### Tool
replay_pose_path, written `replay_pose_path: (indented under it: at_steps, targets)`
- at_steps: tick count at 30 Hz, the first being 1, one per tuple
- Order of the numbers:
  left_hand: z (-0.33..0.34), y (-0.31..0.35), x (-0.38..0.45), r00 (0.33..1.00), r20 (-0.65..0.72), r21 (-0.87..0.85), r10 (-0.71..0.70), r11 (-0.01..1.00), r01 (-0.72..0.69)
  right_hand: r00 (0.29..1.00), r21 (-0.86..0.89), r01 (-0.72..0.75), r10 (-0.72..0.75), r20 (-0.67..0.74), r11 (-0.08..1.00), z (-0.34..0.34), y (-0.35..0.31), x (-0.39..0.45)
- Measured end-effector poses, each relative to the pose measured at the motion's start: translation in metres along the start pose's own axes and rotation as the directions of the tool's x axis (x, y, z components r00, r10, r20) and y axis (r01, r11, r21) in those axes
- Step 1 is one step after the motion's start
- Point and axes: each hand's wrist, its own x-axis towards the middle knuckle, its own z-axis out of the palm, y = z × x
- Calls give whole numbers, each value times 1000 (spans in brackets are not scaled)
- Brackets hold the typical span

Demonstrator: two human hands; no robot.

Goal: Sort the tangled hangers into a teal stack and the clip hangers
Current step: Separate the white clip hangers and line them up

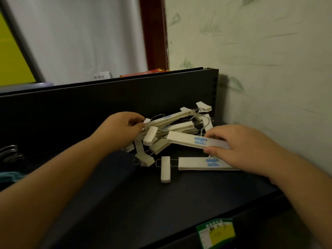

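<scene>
A tangle of white clip hangers (179,127) with wire hooks lies against the back panel of a dark shelf (125,194). My left hand (120,131) pinches the left end of the uppermost white hanger (168,118) in the pile. My right hand (239,146) grips a white clip hanger bar (188,140) printed with blue letters, lifted slightly off the shelf. Another white clip hanger (195,163) lies flat below it, its clip (165,169) pointing toward me. Teal hangers (9,177) show at the far left edge.
A black back panel (89,103) rises behind the pile. A pale patterned wall (269,69) closes the right side. Dark metal hooks (9,153) lie at the left. A green and yellow price tag (217,232) sits on the shelf's front edge.
</scene>
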Motion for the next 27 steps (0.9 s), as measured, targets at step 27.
replay_pose_path:
  at_steps: [27]
  targets:
    - [-59,-60,-156,977,-211,167,-5,985,42,923,19,331,-320,-214,943,37,-167,10]
